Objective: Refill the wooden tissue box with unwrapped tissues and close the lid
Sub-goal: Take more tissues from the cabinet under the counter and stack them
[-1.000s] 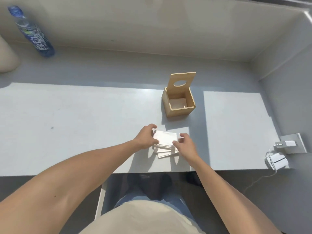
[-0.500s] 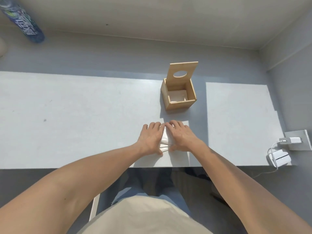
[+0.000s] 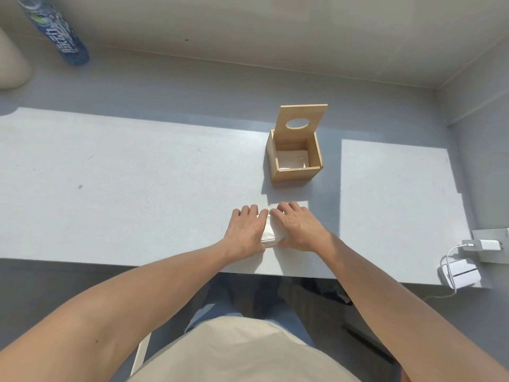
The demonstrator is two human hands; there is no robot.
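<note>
Left hand (image 3: 246,230), right hand (image 3: 298,229) flat on tissue stack (image 3: 270,233), grip unclear; square edges, lift level to far wooden tissue box (image 3: 295,158).

Blue bottle (image 3: 56,31), white charger (image 3: 459,273)

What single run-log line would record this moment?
stage: squaring tissues | left hand, right hand: flat on tissue stack | wooden tissue box: lid up, some tissue inside | table

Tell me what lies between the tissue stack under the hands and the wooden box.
Nothing: the head view shows only bare table, partly shadowed, between the tissue stack and the wooden box.
</note>
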